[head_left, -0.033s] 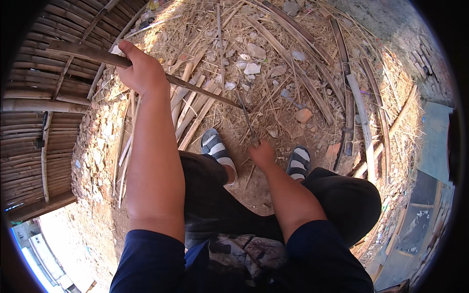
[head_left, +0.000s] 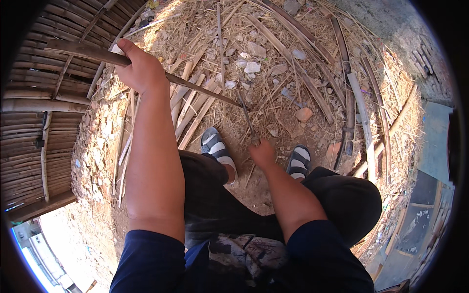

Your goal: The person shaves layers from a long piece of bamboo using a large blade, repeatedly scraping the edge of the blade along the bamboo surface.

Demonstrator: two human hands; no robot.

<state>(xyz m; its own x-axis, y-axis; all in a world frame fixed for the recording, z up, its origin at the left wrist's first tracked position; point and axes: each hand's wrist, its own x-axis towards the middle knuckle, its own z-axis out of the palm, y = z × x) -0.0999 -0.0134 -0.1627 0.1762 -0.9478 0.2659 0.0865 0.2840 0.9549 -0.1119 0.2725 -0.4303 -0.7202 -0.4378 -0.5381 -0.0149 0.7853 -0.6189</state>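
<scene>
Left hand [head_left: 139,71] grips a long bamboo strip [head_left: 195,88] slanting over the straw-strewn ground [head_left: 293,63], right hand [head_left: 263,152] closed on a thin blade [head_left: 248,119] meeting it; splitting under way, next requiring steady pressure along the grain.

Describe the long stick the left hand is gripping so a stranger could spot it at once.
Start at the stacked bamboo wall on the left. The left hand is raised beside it, closed around a long dark bamboo strip. Unlike the pale splits lying flat on the straw below, it slants through the air, down toward the right hand.
</scene>
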